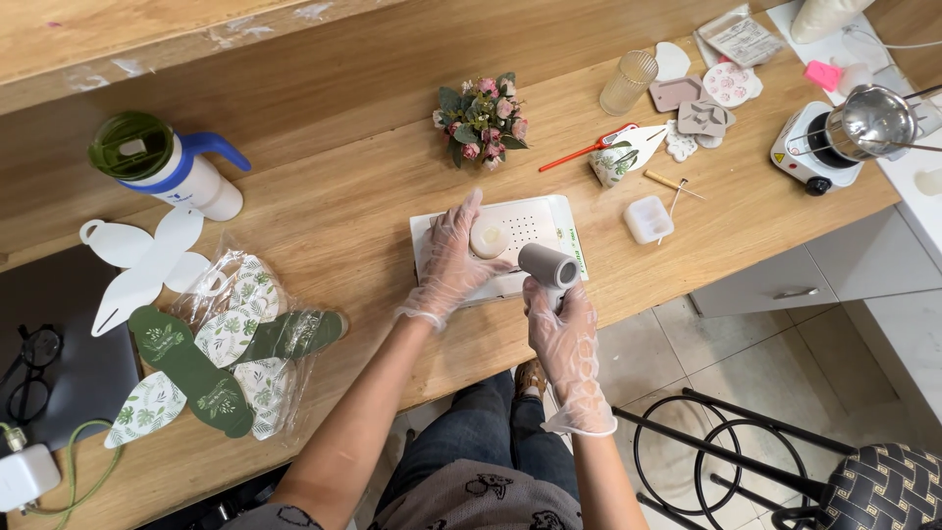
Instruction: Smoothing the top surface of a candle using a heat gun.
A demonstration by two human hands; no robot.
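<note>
While seated at the wooden counter (324,211), both hands gloved in thin clear plastic. Landmark: white rectangular tray (535,228) with a dotted grid, lying flat near the counter's front edge. Left hand (449,263) laid over the tray's left part, fingers loosely spread, fingertips touching a small round cream-coloured disc (488,238) that rests on the tray. Right hand (562,324) just in front of the tray, closed around the handle of a grey cylindrical tool (549,265), the barrel tipped over the tray's front edge, just right of the disc. Behind the tray, a small bunch of pink artificial flowers (482,116). Right of the tray, a small white square mould (649,219); behind and right, a leaf-printed paper cone (620,157), a red-handled tool (587,149), a ribbed clear glass (627,82) and several grey and pink moulds (702,103). Far right of the tray, a small white hotplate (810,147) with a steel pot (871,120) above it. Left of the tray, a plastic bag of green leaf-printed cutouts (231,344), white blank cutouts (137,257), and a blue-handled tumbler with green lid (162,162). Far left, black glasses (34,373).
</note>
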